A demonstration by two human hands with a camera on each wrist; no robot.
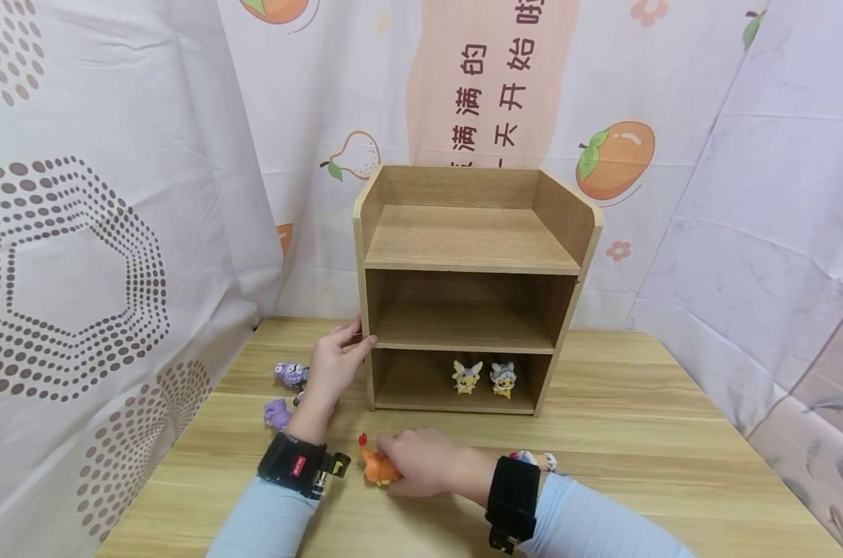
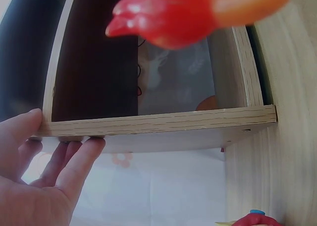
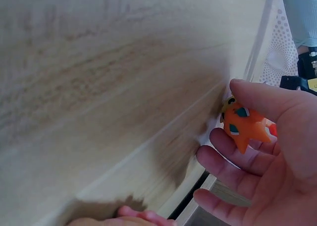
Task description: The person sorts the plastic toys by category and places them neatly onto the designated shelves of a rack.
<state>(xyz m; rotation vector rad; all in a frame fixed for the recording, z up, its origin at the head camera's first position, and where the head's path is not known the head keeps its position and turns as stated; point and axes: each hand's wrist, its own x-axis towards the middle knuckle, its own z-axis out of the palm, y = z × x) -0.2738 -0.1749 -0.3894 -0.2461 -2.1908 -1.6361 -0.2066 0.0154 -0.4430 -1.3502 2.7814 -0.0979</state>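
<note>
Toy [image 1: 381, 469] in right grip [image 1: 421, 463], pinched between thumb and forefinger, other fingers loosely bent. Low at tabletop [image 1: 638, 434], in front of shelf [image 1: 470, 232], toward its left end; touching tabletop or just above, cannot tell. Left grip [image 1: 334, 360] narrow on shelf's left side panel, thumb at front edge, fingers along outer face.

Main risk, as judged: toy slipping or twisting out, from a light pinch on a small, smooth-looking body. Possible snag of tail on left strap [image 1: 292, 465], given how near. Possible shift of shelf from an uneven pull at one side, maybe toppling left figure [image 1: 466, 377] and right figure [image 1: 503, 380] in bottom compartment. Also possible: knock to white-and-red toy [image 1: 536, 460] from right forearm, or to purple toy [image 1: 277, 415] from left.

Looks of toy: bright orange body, two teal patches on back, yellowish patch with dark markings at one end, tail up with red tip. Probably same red tip, large and blurred, in left wrist view.
</note>
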